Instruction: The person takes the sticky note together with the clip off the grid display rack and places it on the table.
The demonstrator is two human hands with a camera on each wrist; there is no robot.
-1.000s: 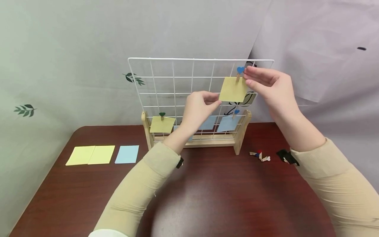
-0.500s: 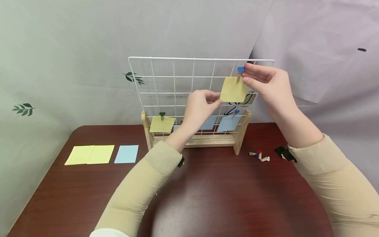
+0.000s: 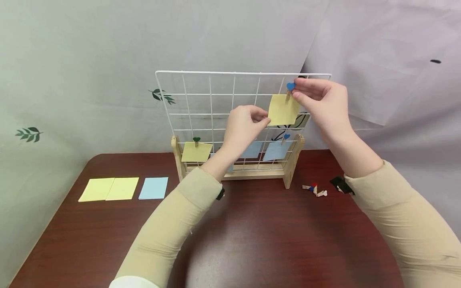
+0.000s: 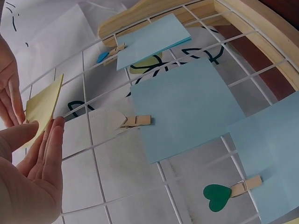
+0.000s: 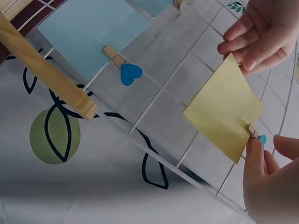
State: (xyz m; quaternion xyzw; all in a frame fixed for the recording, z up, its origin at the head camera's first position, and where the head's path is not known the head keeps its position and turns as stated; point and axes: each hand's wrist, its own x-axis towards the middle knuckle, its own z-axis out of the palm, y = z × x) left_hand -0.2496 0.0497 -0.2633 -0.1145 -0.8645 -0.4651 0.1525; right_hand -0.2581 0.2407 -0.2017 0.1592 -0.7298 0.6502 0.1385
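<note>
Near the grid's upper right, my left hand (image 3: pixel 245 124) pinches the left edge of a yellow sticky note (image 3: pixel 283 110). At the note's top, on a horizontal wire, sits a small wooden clothespin with a blue heart (image 3: pixel 290 86). My right hand (image 3: pixel 325 102) has its fingertips right beside this clothespin; in the right wrist view a fingertip touches it, and the thumb stands apart. The white wire grid (image 3: pixel 222 105) stands upright in a wooden base (image 3: pixel 253 174). Lower on it hang blue sticky notes (image 4: pixel 187 109) and another yellow note (image 3: pixel 197 152), with heart clothespins on them.
Yellow notes (image 3: pixel 109 189) and a blue note (image 3: pixel 153 188) lie on the dark red table (image 3: pixel 259 240) at the left. Several loose clothespins (image 3: pixel 314 189) lie right of the base. A pale cloth (image 3: pixel 234 36) hangs behind the grid.
Both hands stay at the yellow note with only slight shifts. The right hand has moved a little left, and the note's left edge bends slightly more.
</note>
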